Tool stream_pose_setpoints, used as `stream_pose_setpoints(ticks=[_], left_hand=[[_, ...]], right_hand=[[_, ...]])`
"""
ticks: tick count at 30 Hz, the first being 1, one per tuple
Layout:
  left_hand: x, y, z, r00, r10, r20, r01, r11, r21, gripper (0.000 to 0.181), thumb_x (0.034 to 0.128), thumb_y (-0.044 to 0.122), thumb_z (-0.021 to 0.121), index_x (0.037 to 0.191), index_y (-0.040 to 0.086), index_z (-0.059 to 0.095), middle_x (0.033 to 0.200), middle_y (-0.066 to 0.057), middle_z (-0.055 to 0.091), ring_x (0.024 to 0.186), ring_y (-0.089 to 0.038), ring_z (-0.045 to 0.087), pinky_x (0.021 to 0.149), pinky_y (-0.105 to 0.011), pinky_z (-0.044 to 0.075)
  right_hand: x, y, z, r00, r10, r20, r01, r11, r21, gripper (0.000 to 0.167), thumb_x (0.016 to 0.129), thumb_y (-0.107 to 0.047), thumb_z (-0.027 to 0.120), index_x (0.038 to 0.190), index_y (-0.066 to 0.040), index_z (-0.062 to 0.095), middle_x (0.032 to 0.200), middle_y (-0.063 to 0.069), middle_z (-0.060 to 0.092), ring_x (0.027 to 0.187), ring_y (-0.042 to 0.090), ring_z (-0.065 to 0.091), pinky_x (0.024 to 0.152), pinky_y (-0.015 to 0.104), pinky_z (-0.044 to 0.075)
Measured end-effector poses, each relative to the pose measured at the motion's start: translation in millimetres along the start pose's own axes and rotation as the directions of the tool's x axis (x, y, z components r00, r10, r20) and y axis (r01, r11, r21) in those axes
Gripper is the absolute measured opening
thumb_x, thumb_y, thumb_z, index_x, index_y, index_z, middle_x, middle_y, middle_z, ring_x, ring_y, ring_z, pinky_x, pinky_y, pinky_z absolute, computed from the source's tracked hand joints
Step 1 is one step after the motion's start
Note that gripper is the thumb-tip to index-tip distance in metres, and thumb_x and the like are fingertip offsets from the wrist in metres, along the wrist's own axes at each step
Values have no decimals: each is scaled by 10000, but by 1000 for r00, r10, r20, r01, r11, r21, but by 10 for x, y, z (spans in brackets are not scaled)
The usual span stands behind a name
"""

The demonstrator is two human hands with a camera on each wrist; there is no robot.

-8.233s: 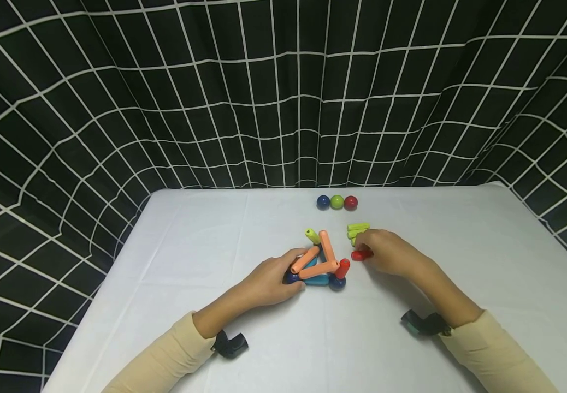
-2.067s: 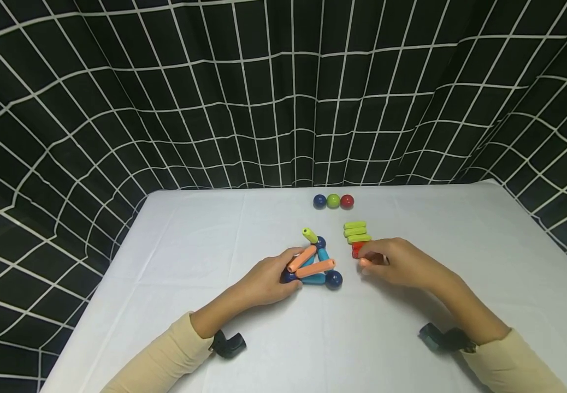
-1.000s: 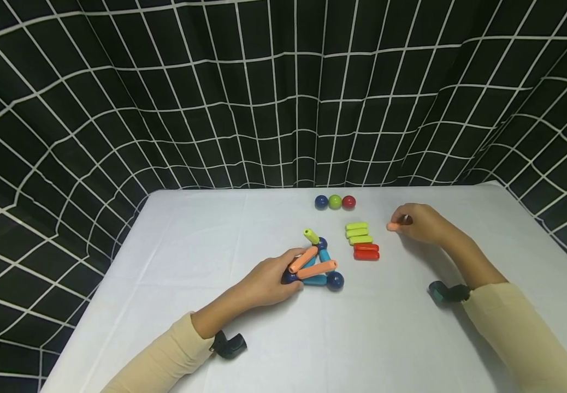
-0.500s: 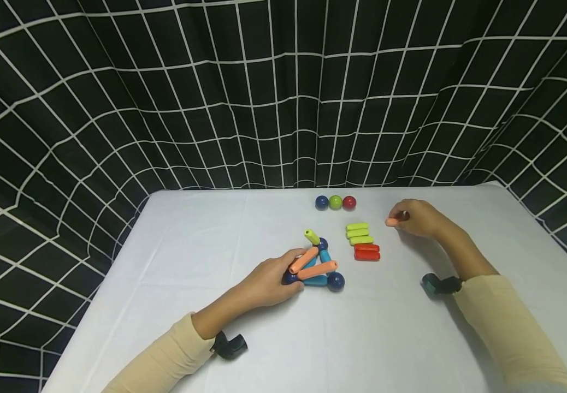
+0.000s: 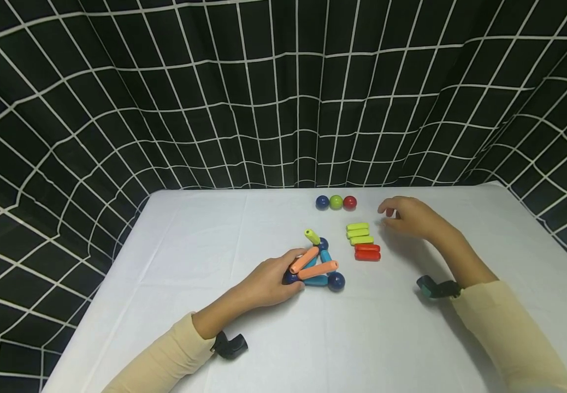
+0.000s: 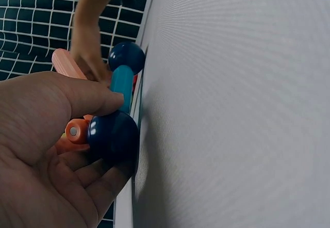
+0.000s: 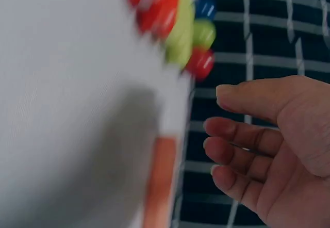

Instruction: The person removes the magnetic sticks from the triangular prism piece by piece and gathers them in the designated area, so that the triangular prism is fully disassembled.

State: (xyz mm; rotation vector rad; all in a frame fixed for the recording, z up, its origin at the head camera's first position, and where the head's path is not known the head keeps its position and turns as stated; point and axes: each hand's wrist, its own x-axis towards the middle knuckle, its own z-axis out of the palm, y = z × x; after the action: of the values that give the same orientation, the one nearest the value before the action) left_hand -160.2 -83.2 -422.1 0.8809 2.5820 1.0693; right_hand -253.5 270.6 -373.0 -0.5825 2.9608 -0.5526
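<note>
Left hand (image 5: 270,281) has thumb and fingers curled round a glossy navy ball (image 6: 113,132), one corner of a triangle on the creased white cloth (image 5: 264,349). A teal rod (image 5: 316,280) runs sideways from it; a faceted orange rod (image 5: 319,269) slants up rightward above. Right hand (image 5: 408,217)'s empty, thumb and fingers apart, near lime sticks (image 5: 358,233).

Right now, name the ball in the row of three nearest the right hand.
The red ball, at the end toward the right hand; the green ball is central, the row's blue ball at the opposite end.
</note>
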Motion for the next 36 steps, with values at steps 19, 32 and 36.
stream_pose_setpoints(ticks=[19,32,36], left_hand=[[-14,-1,-27,999,37,-8,-37,997,69,654,911,168,685,1504,140,411,1245,-18,663,1071,-151,628,930,-388,484],[-10,-27,-7,998,63,-28,-62,996,62,630,924,209,687,1494,143,427,1230,-16,670,1085,-160,633,946,-374,478],[-15,-30,-12,997,69,-25,-67,996,58,631,928,224,697,1494,148,427,1205,4,678,1042,-141,643,910,-353,491]], right_hand=[[-268,-1473,455,865,-477,154,474,878,61,107,900,-223,775,952,-157,709,609,-152,415,542,14,378,543,224,399],[-245,-1516,636,868,-470,160,468,882,53,111,877,-170,793,947,-160,708,682,-151,493,591,73,471,591,244,433],[-240,-1491,625,834,-526,168,498,848,182,102,896,-144,773,969,-172,708,773,-162,557,671,58,516,672,243,471]])
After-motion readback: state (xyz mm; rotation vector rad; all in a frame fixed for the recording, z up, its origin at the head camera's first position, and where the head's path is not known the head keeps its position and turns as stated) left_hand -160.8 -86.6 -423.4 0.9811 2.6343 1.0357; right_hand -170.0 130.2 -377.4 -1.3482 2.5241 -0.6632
